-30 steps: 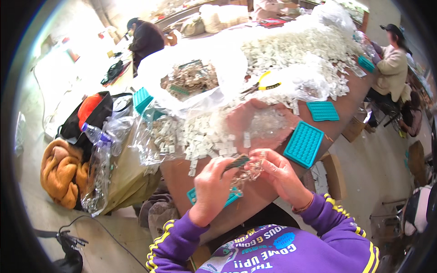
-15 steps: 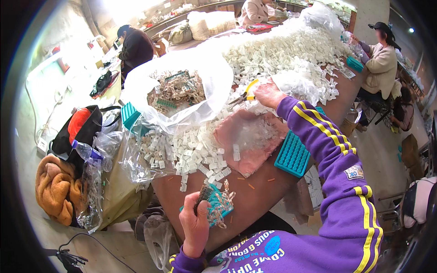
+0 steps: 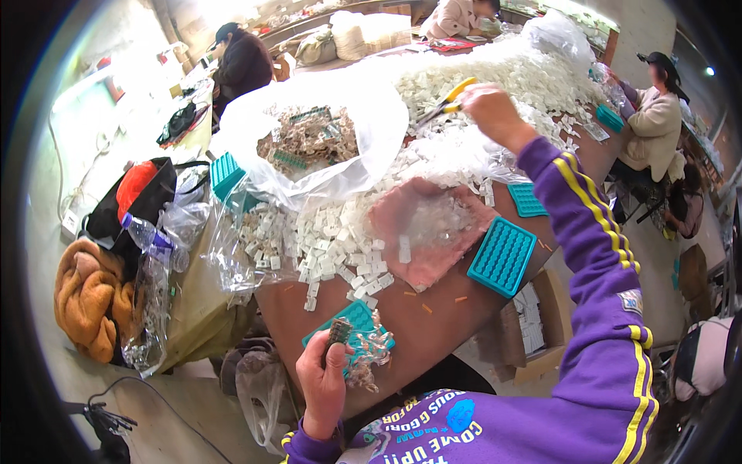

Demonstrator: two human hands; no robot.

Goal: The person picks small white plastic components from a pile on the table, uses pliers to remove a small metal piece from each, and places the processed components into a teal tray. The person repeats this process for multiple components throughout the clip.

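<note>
Yellow-handled metal pliers [image 3: 447, 100] lie far across the surface, handles angled up-right into the outstretched right hand [image 3: 495, 116] closing on them, while the left hand [image 3: 323, 383], held close, grips a small dark ridged part [image 3: 337, 332].

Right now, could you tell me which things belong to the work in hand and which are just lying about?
In hand:
left hand gripping small dark part
right hand on yellow-handled pliers
teal tray

Lying about:
orange garment
water bottle
black bag
</note>
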